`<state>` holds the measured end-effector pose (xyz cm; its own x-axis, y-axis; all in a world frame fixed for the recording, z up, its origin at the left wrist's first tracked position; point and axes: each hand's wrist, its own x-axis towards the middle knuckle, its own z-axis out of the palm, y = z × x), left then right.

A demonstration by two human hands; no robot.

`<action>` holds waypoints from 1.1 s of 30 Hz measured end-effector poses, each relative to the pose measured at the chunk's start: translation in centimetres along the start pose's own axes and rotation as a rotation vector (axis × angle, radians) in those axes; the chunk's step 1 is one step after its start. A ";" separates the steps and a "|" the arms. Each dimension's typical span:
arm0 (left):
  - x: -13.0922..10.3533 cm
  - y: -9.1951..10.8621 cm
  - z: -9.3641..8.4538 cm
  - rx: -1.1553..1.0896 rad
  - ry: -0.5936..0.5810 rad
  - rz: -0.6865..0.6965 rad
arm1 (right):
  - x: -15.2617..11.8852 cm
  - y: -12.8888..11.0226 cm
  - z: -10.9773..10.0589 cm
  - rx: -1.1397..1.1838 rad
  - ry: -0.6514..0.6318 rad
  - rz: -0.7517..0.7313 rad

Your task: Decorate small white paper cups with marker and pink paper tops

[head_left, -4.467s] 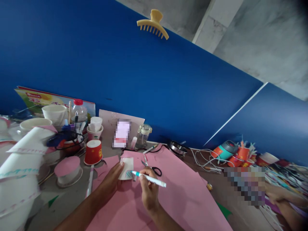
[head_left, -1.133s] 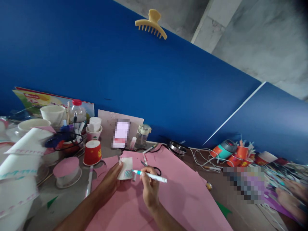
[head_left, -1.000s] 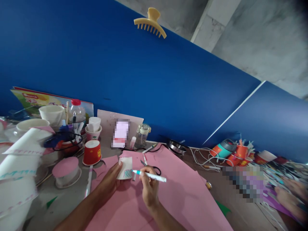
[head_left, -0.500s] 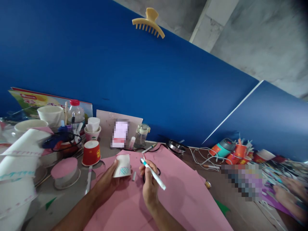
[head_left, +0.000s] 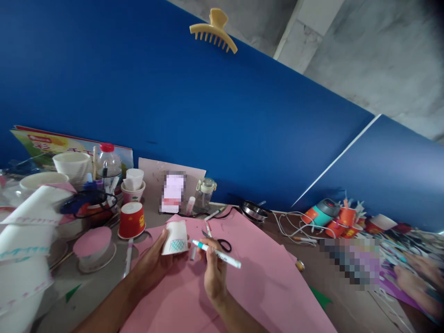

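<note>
My left hand (head_left: 160,252) is closed round a white paper cup (head_left: 176,231), held upside down above the pink paper (head_left: 256,282). A teal crosshatched patch is drawn near the cup's rim, facing me. In my right hand (head_left: 214,270) is a white marker (head_left: 225,258) with a teal tip; the tip points left, close to the cup but apart from it. Black-handled scissors (head_left: 225,245) lie on the paper just behind my right hand, partly hidden. A small white cap-like piece (head_left: 193,253) rests between the two hands.
On the left stand a red paper cup (head_left: 132,221), a pink-topped cup piece (head_left: 93,243) and stacked white cups (head_left: 72,167). A phone (head_left: 172,192) and a glass jar (head_left: 204,194) are at the back. Far right, another person's hands (head_left: 412,282) work beside white cables (head_left: 287,226).
My right hand has turned the marker flatter and brought its tip down and left toward the cup. The cup in my left hand has tilted slightly. More of the scissors shows.
</note>
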<state>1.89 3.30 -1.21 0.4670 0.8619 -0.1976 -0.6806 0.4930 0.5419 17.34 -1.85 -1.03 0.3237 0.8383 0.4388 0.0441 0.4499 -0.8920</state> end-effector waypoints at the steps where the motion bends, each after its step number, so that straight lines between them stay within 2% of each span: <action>1: 0.0 0.0 0.1 -0.008 0.000 0.006 | 0.0 -0.1 0.0 0.004 -0.004 -0.013; 9: -0.3 0.2 0.8 0.001 0.065 0.004 | 0.1 -0.7 0.1 -0.033 -0.052 -0.073; 15: -0.1 0.0 0.4 0.016 -0.004 -0.007 | 0.1 -0.9 0.1 -0.033 -0.058 -0.105; 25: -0.1 0.0 0.4 0.023 -0.017 -0.001 | 0.2 -1.0 0.2 -0.071 -0.071 -0.096; 33: -0.4 0.2 1.3 0.032 0.099 0.003 | 0.2 -1.2 0.1 -0.067 -0.121 -0.102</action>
<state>2.28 2.93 0.01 0.4060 0.8715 -0.2751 -0.6628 0.4881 0.5679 17.27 -2.25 0.15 0.1981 0.8222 0.5336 0.1347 0.5163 -0.8457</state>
